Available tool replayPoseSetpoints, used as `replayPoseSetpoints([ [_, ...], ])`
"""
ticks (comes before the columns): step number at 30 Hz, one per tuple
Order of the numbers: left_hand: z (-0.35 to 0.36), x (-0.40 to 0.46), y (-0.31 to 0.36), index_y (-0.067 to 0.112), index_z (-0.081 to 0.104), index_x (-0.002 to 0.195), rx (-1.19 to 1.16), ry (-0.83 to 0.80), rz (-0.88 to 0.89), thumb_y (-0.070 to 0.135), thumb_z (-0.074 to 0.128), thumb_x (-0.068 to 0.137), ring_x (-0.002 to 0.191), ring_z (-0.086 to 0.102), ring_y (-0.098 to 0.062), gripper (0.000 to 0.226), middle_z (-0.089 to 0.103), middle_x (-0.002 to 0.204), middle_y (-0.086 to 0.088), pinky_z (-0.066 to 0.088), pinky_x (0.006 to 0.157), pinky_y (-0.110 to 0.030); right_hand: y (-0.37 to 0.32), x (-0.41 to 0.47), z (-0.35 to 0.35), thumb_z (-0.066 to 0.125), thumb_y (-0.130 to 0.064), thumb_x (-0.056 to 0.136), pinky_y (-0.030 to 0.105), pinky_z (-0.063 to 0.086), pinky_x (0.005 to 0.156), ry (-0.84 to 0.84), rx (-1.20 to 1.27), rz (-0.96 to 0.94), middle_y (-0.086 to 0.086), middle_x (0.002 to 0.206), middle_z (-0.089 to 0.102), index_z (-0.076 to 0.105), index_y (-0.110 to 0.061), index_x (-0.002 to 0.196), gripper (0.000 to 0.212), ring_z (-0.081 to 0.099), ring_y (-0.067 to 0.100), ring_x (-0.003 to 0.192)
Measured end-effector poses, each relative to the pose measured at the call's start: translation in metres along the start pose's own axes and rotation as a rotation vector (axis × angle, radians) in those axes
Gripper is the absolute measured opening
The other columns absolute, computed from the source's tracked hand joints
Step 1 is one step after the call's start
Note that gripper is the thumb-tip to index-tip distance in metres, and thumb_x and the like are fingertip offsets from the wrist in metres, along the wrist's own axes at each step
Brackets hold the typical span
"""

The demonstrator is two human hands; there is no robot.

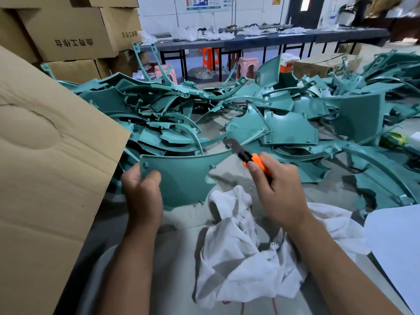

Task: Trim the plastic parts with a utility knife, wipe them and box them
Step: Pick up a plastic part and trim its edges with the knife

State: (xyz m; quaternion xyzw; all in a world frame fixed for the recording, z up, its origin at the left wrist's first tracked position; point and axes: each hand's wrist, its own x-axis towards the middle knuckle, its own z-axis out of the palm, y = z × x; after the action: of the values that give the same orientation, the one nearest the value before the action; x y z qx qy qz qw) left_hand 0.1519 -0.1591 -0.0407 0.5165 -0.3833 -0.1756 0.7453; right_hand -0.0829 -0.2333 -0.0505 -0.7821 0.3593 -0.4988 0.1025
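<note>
Teal plastic part [181, 176], a broad curved panel with small tabs along its edges, stands upright over the near edge of the table [247, 176], just in front of you. Your left hand [142, 193] grips its left end, fingers curled round the edge and thumb pressed on the face that is turned toward you. Your right hand [278, 187] holds the utility knife [246, 155] by its orange body, fingers wrapped round the handle, forefinger laid along the top. The dark blade end points up and to the left and sits just beside the panel's upper right tip; whether it touches the plastic you cannot tell from here.

Below the panel and under your right wrist lies a crumpled white cloth [245, 264], spread across the table's near part and reaching to the right. Behind the held panel a large heap of teal parts [227, 114] covers the table from left to right, curved strips and shell pieces lying tangled over one another. A brown cardboard flap [47, 169] rises on your left, close beside your left hand. Stacked cardboard boxes [68, 32] stand behind it at the upper left. A pale sheet [395, 246] lies at the right edge. Farther back, long dark benches [284, 38] carry white bags and small items, with orange and pink stools [246, 67] beneath them.
</note>
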Motion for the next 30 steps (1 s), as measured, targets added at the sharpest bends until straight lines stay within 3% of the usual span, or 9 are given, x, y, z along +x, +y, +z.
replayPoseSetpoints([
  [2,-0.01,0.006,-0.002,0.002,0.046,0.061,0.032,0.007,0.016,0.002,0.041,0.063,0.051,0.036,-0.014,0.006,0.042,0.056,0.0,0.028,0.047,-0.018,0.007,0.002,-0.003,0.05,-0.037,0.109,0.038,0.031,0.048,0.029,-0.039,0.106,-0.007,0.053,0.039,0.042,-0.023,0.073,0.039,0.039,0.015,0.047],
  [4,-0.018,0.01,-0.005,-0.009,0.038,0.067,0.072,0.005,0.022,0.002,0.04,0.063,0.06,0.027,-0.017,0.012,0.036,0.064,-0.004,0.022,0.052,-0.025,0.017,0.002,-0.005,0.049,-0.042,0.108,0.039,0.036,0.047,0.036,-0.108,0.22,-0.004,0.052,0.046,0.045,-0.022,0.072,0.041,0.045,0.02,0.046],
  [7,-0.019,0.009,-0.004,0.007,0.047,0.06,0.053,0.011,0.008,0.002,0.04,0.062,0.057,0.036,-0.013,0.01,0.044,0.058,0.005,0.028,0.051,-0.02,0.034,0.004,-0.01,0.046,-0.05,0.106,0.034,0.039,0.043,0.043,-0.233,0.395,-0.001,0.055,0.056,0.049,-0.021,0.073,0.045,0.056,0.019,0.048],
  [12,-0.012,0.008,-0.001,0.02,0.051,0.052,0.008,0.137,-0.01,0.0,0.038,0.064,0.046,0.03,0.002,0.027,0.039,0.048,0.021,0.026,0.043,-0.014,0.048,0.004,-0.017,0.046,-0.051,0.106,0.024,0.027,0.047,0.092,-0.531,0.588,-0.003,0.055,0.051,0.047,-0.021,0.07,0.048,0.048,0.015,0.049],
  [16,-0.01,0.008,-0.002,0.018,0.044,0.055,0.076,0.102,0.012,0.001,0.039,0.068,0.047,0.031,-0.002,0.022,0.039,0.05,0.019,0.029,0.044,-0.014,0.025,0.006,-0.012,0.047,-0.039,0.109,0.015,0.026,0.043,0.239,-0.13,0.304,-0.011,0.053,0.042,0.042,-0.028,0.069,0.041,0.042,0.007,0.044],
  [21,-0.002,0.002,-0.002,0.012,0.045,0.06,0.214,0.067,0.124,0.003,0.041,0.069,0.051,0.031,-0.013,0.013,0.039,0.051,0.013,0.028,0.047,-0.025,-0.018,-0.001,0.005,0.053,-0.031,0.107,0.018,0.025,0.049,0.013,0.02,0.013,-0.013,0.056,0.04,0.049,-0.023,0.078,0.03,0.041,0.01,0.049],
  [24,0.0,-0.001,-0.001,0.007,0.056,0.064,0.453,0.094,0.323,0.003,0.043,0.074,0.05,0.03,-0.017,0.016,0.033,0.053,0.008,0.028,0.05,-0.032,-0.037,-0.007,0.017,0.052,-0.033,0.107,0.022,0.027,0.051,-0.073,0.023,-0.06,-0.011,0.058,0.04,0.047,-0.023,0.079,0.03,0.041,0.01,0.049],
  [28,0.017,-0.012,0.006,0.026,0.024,0.069,0.638,0.083,0.575,-0.001,0.044,0.074,0.06,0.013,-0.018,0.034,0.012,0.057,0.01,0.014,0.05,-0.026,-0.052,-0.015,0.028,0.045,-0.038,0.109,0.036,0.033,0.05,-0.14,0.101,-0.053,-0.01,0.058,0.039,0.044,-0.018,0.08,0.036,0.04,0.014,0.05],
  [30,0.025,-0.018,0.005,0.03,0.026,0.075,0.607,0.044,0.625,-0.002,0.045,0.074,0.055,0.021,-0.013,0.037,0.017,0.056,0.016,0.018,0.051,-0.017,-0.055,-0.017,0.03,0.042,-0.041,0.109,0.036,0.032,0.05,-0.155,0.107,-0.031,-0.009,0.056,0.038,0.041,-0.019,0.08,0.037,0.04,0.016,0.05],
])
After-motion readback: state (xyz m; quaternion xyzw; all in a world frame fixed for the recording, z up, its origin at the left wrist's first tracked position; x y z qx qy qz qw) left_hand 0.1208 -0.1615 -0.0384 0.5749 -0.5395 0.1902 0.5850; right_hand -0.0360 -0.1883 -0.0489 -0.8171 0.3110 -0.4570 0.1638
